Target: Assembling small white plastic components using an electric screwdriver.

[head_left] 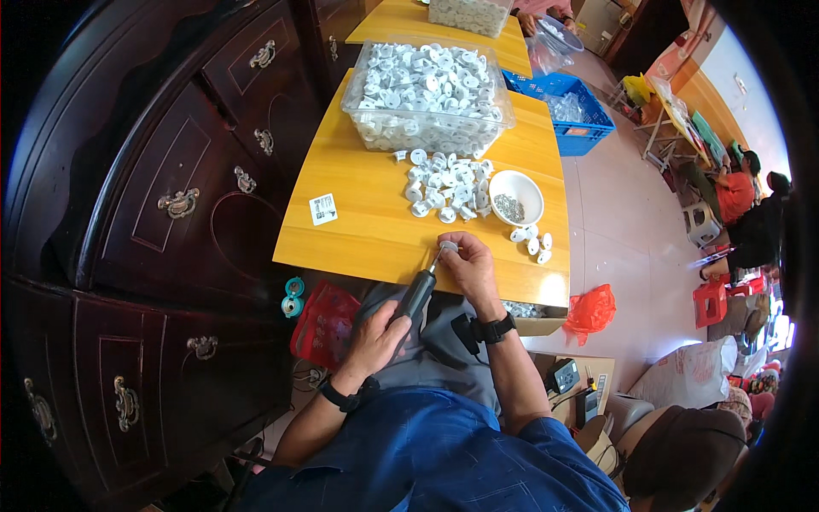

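Note:
My left hand [377,339] is wrapped round a dark electric screwdriver [417,294], its thin bit pointing up and away from me. At the near edge of the table, my right hand [471,266] pinches a small white round plastic part [449,246], and the bit's tip meets it. Just beyond lies a loose heap of similar white plastic parts [444,183]. Right of the heap stands a white bowl [531,189] with small metal screws [509,207] in it. Several white parts [533,244] lie apart in front of the bowl.
A clear plastic bin [426,128] full of white parts stands on the yellow table [324,256]. Dark wooden drawers [171,256] line the left. On the right are a blue crate [589,141] and a red bag [591,311] on the floor. Other people sit farther off.

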Available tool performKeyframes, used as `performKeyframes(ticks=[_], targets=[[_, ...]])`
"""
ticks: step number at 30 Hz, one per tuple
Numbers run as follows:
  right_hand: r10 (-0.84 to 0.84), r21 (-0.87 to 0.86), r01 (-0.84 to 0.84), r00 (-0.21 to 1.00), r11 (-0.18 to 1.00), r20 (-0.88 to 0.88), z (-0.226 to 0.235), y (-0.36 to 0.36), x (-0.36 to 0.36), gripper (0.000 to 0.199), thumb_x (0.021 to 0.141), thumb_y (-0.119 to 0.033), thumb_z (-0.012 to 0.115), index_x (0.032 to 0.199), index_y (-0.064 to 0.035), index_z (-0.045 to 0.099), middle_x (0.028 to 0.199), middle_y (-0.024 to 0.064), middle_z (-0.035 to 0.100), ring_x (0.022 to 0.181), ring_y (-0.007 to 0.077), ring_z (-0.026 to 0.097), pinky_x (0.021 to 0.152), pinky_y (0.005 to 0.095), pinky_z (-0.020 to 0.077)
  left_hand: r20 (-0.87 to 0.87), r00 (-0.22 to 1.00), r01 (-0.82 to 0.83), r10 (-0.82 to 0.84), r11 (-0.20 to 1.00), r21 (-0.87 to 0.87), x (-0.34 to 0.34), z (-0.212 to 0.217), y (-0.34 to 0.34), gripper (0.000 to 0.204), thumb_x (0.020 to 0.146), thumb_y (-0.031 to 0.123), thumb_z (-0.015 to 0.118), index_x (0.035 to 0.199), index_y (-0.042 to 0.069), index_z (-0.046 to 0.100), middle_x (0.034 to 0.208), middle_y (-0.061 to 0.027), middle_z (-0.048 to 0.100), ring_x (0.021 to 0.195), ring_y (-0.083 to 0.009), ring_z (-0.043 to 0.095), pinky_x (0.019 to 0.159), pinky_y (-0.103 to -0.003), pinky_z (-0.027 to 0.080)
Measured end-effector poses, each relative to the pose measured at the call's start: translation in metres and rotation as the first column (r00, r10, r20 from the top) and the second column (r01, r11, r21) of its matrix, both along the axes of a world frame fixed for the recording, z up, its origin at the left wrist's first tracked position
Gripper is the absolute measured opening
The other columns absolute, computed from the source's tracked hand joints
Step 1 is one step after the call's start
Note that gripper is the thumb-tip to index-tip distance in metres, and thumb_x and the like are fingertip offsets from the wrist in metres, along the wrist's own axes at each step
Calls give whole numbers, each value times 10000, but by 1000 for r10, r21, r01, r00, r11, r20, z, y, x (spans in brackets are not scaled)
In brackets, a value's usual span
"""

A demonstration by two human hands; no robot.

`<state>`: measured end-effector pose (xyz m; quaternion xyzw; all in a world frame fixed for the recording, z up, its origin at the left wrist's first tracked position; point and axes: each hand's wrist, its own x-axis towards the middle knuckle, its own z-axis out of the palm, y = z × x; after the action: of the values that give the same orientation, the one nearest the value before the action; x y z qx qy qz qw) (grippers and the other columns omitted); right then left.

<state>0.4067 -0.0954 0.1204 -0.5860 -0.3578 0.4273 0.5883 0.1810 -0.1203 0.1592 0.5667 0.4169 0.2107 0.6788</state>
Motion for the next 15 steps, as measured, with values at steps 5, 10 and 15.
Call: performKeyframes(ticks=[5,10,15], targets=[[-9,-5,9,1000,1000,23,2,-1,-2,156,906,-21,632,1058,-14,662,885,0,674,791,63,627,708,205,506,3,1000,-4,4,1000,-7,0,-1,0,231,966,251,524,1059,45,567,723,-31,596,592,-114,603,532,-270,505],[-17,1,17,997,1000,72,3,-2,-2,148,902,-23,637,1046,-12,669,885,-3,677,787,55,625,701,206,507,27,1000,1,1,999,-54,0,-3,1,243,966,244,519,1089,42,572,741,-40,592,601,-107,591,531,-261,505],[-28,27,25,996,999,90,-1,-1,-3,144,896,-17,642,1038,-4,665,849,-12,666,753,39,598,680,199,493,64,998,24,-15,990,-139,0,-6,1,290,970,223,491,1196,50,546,787,-34,591,610,-103,575,544,-247,490]])
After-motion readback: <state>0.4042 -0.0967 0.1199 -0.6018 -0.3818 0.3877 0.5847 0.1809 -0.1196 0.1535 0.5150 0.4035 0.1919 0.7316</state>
